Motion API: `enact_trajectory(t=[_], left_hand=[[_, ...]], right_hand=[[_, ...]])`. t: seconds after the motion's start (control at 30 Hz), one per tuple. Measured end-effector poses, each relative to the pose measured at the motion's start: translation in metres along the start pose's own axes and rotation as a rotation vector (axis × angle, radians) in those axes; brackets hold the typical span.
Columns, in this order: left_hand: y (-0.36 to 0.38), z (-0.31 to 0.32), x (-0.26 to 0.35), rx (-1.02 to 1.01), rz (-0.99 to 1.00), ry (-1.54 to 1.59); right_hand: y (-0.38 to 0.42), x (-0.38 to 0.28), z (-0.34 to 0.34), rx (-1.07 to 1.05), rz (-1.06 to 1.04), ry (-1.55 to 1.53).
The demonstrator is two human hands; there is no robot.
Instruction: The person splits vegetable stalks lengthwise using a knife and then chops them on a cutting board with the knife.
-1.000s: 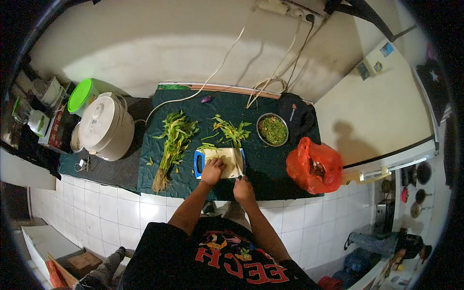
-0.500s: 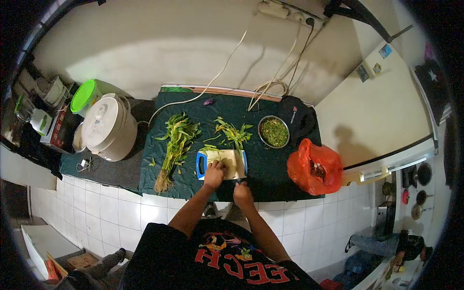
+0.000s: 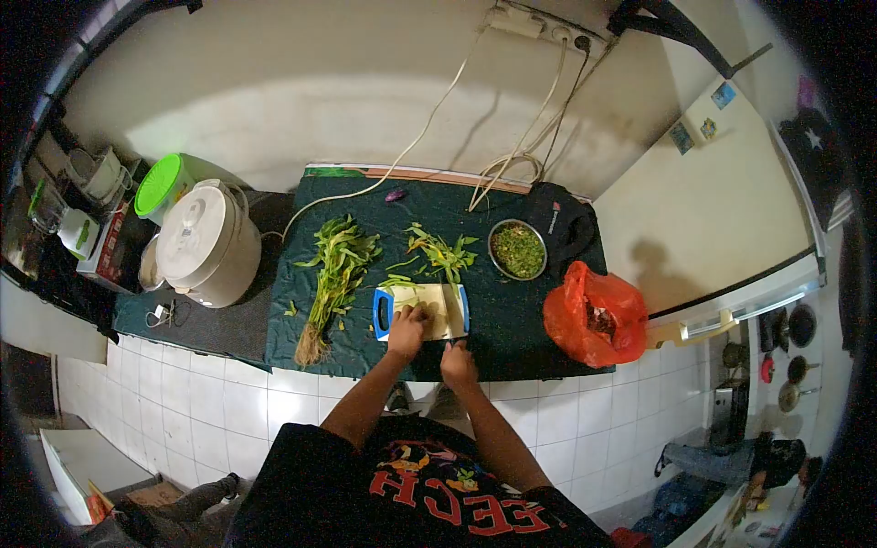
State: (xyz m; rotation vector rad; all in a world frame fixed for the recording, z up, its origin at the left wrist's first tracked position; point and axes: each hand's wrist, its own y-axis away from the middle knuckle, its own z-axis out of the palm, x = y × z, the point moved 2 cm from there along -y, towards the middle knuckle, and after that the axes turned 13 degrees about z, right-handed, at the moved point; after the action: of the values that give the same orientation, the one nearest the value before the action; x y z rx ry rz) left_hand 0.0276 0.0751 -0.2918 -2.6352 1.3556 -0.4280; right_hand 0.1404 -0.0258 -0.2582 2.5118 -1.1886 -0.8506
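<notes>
A cream cutting board [image 3: 435, 321] with blue ends lies near the front edge of the green-covered table. My left hand [image 3: 406, 331] presses on the board with bent fingers; whatever lies under the fingertips is too small to name. At the board's front right edge, my right hand [image 3: 458, 363] is closed round the dark handle of a knife [image 3: 454, 342], whose blade reaches over the board. Cut green stems [image 3: 399, 280] lie at the board's back left. Behind it is a loose pile of leafy greens [image 3: 443, 253]. A bunch of greens with roots [image 3: 333, 274] lies to the left.
A metal bowl of chopped greens [image 3: 518, 249] and a red plastic bag [image 3: 592, 315] stand to the right, near a dark bag [image 3: 559, 219]. A white rice cooker [image 3: 208, 242] is at left. White cables run along the wall. Two other people show at the lower edges.
The view has shifted very slightly. Both hands stay at the board, with only a small movement of the left fingers and the knife hand.
</notes>
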Motion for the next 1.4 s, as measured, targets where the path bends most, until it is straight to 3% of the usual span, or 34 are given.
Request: enact_trajectory(t=[0.07,0.13,0.27,0.33,0.37,0.43,0.53,0.63,0.67,0.8,0.87,1.0,1.1,1.23,1.3,1.4], left_hand=[[-0.001,-0.008,0.002,-0.048,0.001,-0.011],[-0.002,-0.007,0.001,-0.09,0.001,-0.022],[0.0,-0.008,0.003,-0.028,0.023,-0.014],[0.0,-0.008,0.002,-0.003,0.035,-0.029],[-0.001,-0.007,0.002,-0.042,0.03,-0.047],[0.0,-0.007,0.002,-0.08,0.035,-0.065],[-0.002,-0.012,0.004,-0.071,0.01,-0.002],[0.0,-0.013,0.005,-0.099,0.013,-0.022],[-0.001,-0.013,0.004,-0.06,0.022,-0.043],[0.0,-0.006,0.001,-0.079,0.034,-0.06],[0.0,-0.009,0.002,-0.063,0.034,-0.048],[0.001,-0.003,-0.001,0.001,0.047,-0.055],[0.002,-0.004,0.0,0.071,0.056,-0.028],[0.002,0.001,-0.003,0.075,0.082,-0.026],[0.0,0.002,-0.004,-0.055,0.045,-0.037],[-0.002,0.002,-0.004,-0.012,0.051,-0.014]], right_hand=[[0.0,-0.012,-0.015,0.002,-0.01,-0.001],[0.001,-0.022,-0.028,-0.066,-0.197,0.069],[0.007,-0.01,-0.008,-0.096,-0.017,0.045],[0.011,-0.006,-0.004,0.042,0.035,-0.013],[0.007,-0.005,-0.003,0.04,0.036,-0.015],[0.002,-0.023,-0.022,0.01,-0.173,0.0],[-0.01,-0.033,-0.027,-0.094,-0.184,0.087],[0.012,-0.034,-0.023,-0.045,-0.149,0.097],[0.004,-0.019,-0.002,-0.024,0.016,-0.048],[-0.005,-0.022,-0.003,-0.027,0.017,-0.056],[-0.014,-0.036,-0.013,-0.036,-0.126,0.009],[-0.008,-0.033,-0.006,0.053,-0.17,0.029],[-0.001,-0.016,0.007,0.114,0.009,0.002],[-0.009,-0.033,-0.009,0.155,-0.143,-0.056],[-0.021,-0.036,-0.013,0.032,-0.154,0.041],[-0.014,-0.025,-0.006,-0.105,-0.109,0.061]])
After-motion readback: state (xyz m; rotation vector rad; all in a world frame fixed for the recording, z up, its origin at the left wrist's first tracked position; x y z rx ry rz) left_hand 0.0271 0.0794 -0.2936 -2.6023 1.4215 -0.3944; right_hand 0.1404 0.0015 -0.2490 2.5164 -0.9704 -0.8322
